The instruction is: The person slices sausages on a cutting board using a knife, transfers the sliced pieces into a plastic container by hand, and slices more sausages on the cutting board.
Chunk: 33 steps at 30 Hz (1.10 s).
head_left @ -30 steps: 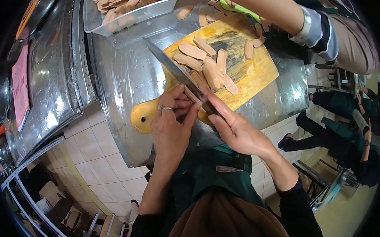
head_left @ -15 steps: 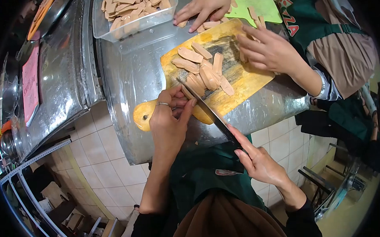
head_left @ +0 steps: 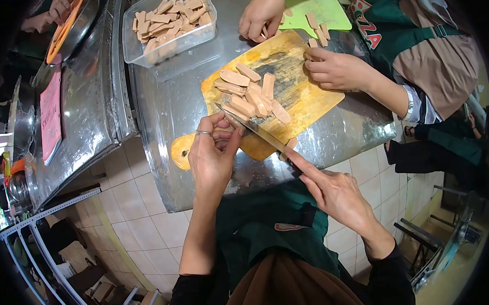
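Note:
My right hand (head_left: 333,195) grips a kitchen knife (head_left: 263,134) by its dark handle, forefinger stretched along the top. Its blade points up-left, crossing the near edge of a worn yellow wooden cutting board (head_left: 321,103). My left hand (head_left: 211,154), with a ring on one finger, pinches a piece of sausage close to the blade's tip; fingers and blade mostly hide that piece. Just beyond the blade lies a loose pile of pale sausage slices (head_left: 257,100) on the board. A small piece (head_left: 292,143) rests by the board's near edge, next to the knife.
A clear plastic tub (head_left: 169,53) of cut sausage stands at the back left of the metal table (head_left: 166,109). Across from me, a co-worker's hands (head_left: 333,69) work by a green cutting board (head_left: 325,10) with several strips. Another metal counter (head_left: 84,116) is at left.
The knife and my left hand have shifted slightly left. The co-worker's far hand has risen from the table, pinching a piece, and the nearer hand has come to rest at the board's edge.

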{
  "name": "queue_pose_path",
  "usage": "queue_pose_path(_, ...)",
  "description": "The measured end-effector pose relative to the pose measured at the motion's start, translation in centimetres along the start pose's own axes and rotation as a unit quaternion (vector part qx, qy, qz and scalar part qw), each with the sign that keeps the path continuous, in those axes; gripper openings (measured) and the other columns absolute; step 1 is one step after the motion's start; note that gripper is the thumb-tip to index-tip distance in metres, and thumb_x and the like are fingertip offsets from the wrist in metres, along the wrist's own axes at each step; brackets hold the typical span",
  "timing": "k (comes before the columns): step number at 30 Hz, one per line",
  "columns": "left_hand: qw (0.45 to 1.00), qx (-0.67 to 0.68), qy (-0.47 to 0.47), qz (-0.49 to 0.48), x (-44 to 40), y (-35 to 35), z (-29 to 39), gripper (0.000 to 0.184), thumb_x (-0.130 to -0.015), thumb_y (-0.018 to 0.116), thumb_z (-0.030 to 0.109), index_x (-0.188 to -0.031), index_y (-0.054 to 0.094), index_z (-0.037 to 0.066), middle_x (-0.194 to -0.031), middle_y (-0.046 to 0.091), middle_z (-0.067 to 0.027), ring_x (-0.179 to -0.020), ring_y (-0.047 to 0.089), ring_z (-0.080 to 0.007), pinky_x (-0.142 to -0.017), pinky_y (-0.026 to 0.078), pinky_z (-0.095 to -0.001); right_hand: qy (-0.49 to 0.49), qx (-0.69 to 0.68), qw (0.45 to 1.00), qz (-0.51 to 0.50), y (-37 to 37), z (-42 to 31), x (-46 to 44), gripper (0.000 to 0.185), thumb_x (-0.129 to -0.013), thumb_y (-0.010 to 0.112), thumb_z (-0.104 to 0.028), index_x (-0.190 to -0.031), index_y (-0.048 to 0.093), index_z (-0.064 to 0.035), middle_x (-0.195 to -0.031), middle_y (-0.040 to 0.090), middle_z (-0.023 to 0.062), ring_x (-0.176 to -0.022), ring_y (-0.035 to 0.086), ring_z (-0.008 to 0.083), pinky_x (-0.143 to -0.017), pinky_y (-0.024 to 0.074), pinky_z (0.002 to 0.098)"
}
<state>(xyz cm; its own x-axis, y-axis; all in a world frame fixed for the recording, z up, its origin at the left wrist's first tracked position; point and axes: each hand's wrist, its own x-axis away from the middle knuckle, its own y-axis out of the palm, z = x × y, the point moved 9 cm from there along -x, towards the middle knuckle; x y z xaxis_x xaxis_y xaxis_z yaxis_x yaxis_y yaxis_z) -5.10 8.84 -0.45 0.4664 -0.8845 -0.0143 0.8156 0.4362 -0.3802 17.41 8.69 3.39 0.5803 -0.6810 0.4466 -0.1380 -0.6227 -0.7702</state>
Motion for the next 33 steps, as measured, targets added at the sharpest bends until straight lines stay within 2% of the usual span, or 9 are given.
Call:
queue_pose_path(3, 0.999, -0.043, 0.002, -0.002, 0.0, 0.0, 0.6, 0.037, -0.086, 0.076, 0.007, -0.119, 0.060, 0.001, -0.095, 0.065, -0.0085, -0.074, 0.068, -0.0149, -0.064, 0.056, -0.0290, -0.042, -0.103, 0.994, 0.021, -0.5, 0.3, -0.6, 0.058, -0.099, 0.055, -0.015, -0.154, 0.036, -0.0209, -0.092, 0.067, 0.0282, -0.069, 0.067, 0.0388, -0.066, 0.0540, 0.0427)
queue_pose_path(5, 0.997, -0.072, -0.002, -0.002, -0.2, -0.1, 1.4, 0.037, -0.087, 0.076, 0.008, -0.120, 0.060, 0.002, -0.094, 0.065, -0.0083, -0.072, 0.067, -0.0153, -0.064, 0.055, -0.0296, -0.083, -0.185, 0.979, 0.033, -0.6, 0.7, -0.7, 0.057, -0.101, 0.052, -0.017, -0.155, 0.035, -0.0226, -0.086, 0.068, 0.0225, -0.068, 0.068, 0.0365, -0.070, 0.0536, 0.0421)
queue_pose_path(10, 0.989, -0.147, 0.021, 0.005, -0.4, -0.2, 1.9, 0.038, -0.088, 0.074, 0.012, -0.123, 0.060, 0.002, -0.092, 0.066, -0.0087, -0.070, 0.065, -0.0172, -0.064, 0.053, -0.0310, -0.018, -0.323, 0.946, 0.010, -1.4, 2.5, -0.1, 0.046, -0.101, 0.054, -0.020, -0.145, 0.046, -0.0121, -0.090, 0.070, 0.0179, -0.073, 0.069, 0.0250, -0.073, 0.0517, 0.0388)
queue_pose_path(12, 0.989, -0.145, 0.027, 0.001, -0.5, -0.2, 1.7, 0.039, -0.089, 0.073, 0.013, -0.124, 0.060, 0.002, -0.091, 0.066, -0.0088, -0.071, 0.065, -0.0175, -0.065, 0.053, -0.0313, 0.022, -0.314, 0.949, 0.016, -1.6, 3.7, -0.1, 0.040, -0.100, 0.057, -0.021, -0.138, 0.053, -0.0076, -0.090, 0.070, 0.0174, -0.074, 0.069, 0.0222, -0.072, 0.0517, 0.0382)
queue_pose_path(13, 0.991, -0.134, 0.020, -0.005, -0.5, -0.3, 1.5, 0.039, -0.090, 0.072, 0.014, -0.125, 0.060, 0.002, -0.091, 0.067, -0.0087, -0.072, 0.065, -0.0173, -0.065, 0.053, -0.0315, -0.005, -0.301, 0.950, 0.081, -1.8, 4.2, -0.4, 0.035, -0.096, 0.064, -0.018, -0.129, 0.058, -0.0059, -0.086, 0.069, 0.0167, -0.074, 0.068, 0.0275, -0.072, 0.0515, 0.0363)
queue_pose_path(17, 0.998, -0.025, -0.056, -0.028, -0.4, -1.1, 1.2, 0.035, -0.094, 0.069, 0.016, -0.125, 0.061, 0.001, -0.094, 0.069, -0.0094, -0.076, 0.065, -0.0159, -0.069, 0.053, -0.0321, -0.118, -0.171, 0.933, 0.295, -3.5, 3.1, -1.0, 0.046, -0.086, 0.071, -0.007, -0.130, 0.057, -0.0083, -0.103, 0.066, 0.0153, -0.084, 0.067, 0.0359, -0.073, 0.0545, 0.0395)
queue_pose_path(25, 0.974, -0.149, 0.141, 0.095, -6.3, -10.1, 4.5, 0.022, -0.098, 0.061, 0.015, -0.114, 0.067, 0.001, -0.095, 0.071, -0.0147, -0.085, 0.069, -0.0210, -0.075, 0.055, -0.0338, -0.130, -0.071, 0.969, 0.198, -0.9, 1.8, -3.2, 0.070, -0.077, 0.072, 0.001, -0.139, 0.046, -0.0181, -0.114, 0.055, 0.0120, -0.078, 0.066, 0.0407, -0.066, 0.0576, 0.0480)
queue_pose_path(28, 0.950, -0.228, 0.168, 0.133, -11.3, -13.2, 6.2, 0.021, -0.098, 0.060, 0.016, -0.112, 0.067, 0.002, -0.096, 0.072, -0.0163, -0.089, 0.071, -0.0260, -0.076, 0.055, -0.0352, -0.114, -0.076, 0.970, 0.199, -1.1, 1.7, -3.2, 0.056, -0.083, 0.073, -0.007, -0.134, 0.052, -0.0164, -0.110, 0.060, 0.0116, -0.086, 0.067, 0.0397, -0.069, 0.0572, 0.0458)
queue_pose_path(33, 0.917, -0.363, 0.165, -0.017, -20.5, -11.3, 5.3, 0.028, -0.093, 0.066, 0.028, -0.107, 0.070, 0.004, -0.102, 0.073, -0.0170, -0.094, 0.071, -0.0303, -0.082, 0.054, -0.0390, -0.137, -0.077, 0.968, 0.198, -1.2, 1.0, -3.3, 0.069, -0.078, 0.072, 0.000, -0.139, 0.044, -0.0169, -0.112, 0.057, 0.0141, -0.082, 0.065, 0.0440, -0.068, 0.0561, 0.0511)
